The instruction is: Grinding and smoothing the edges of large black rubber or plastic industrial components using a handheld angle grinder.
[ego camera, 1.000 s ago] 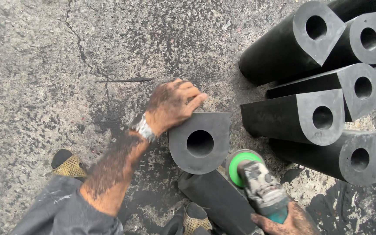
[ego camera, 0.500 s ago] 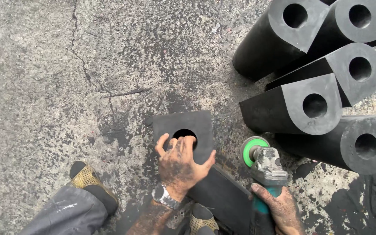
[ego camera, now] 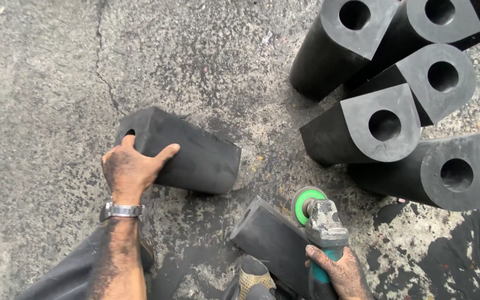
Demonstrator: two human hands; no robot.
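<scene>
Black rubber block (ego camera: 187, 153) lies on its side on the concrete floor (ego camera: 40, 83), long axis running left to right, bored end facing left under the left hand (ego camera: 131, 169). That hand is clamped over the block's left end, thumb on the top face and fingers wrapped round the end by the hole, a grip that looks meant to steady or turn it. Right hand (ego camera: 343, 275) is closed round the teal handle of an angle grinder (ego camera: 320, 222), held low with its green-backed disc (ego camera: 306, 201) just beside a second block (ego camera: 276, 241), which lies near the person's shoe (ego camera: 254, 278); cannot tell if the disc touches it. Grinder is kept off to the right, well apart from the left hand, probably for safety. Five more blocks (ego camera: 381, 125), D-shaped ends with round holes facing up toward the camera, are bunched together at upper right, leaning on one another, apart from the held one. Dark dust stains the floor bottom right. Watch (ego camera: 120, 210) on left wrist.
</scene>
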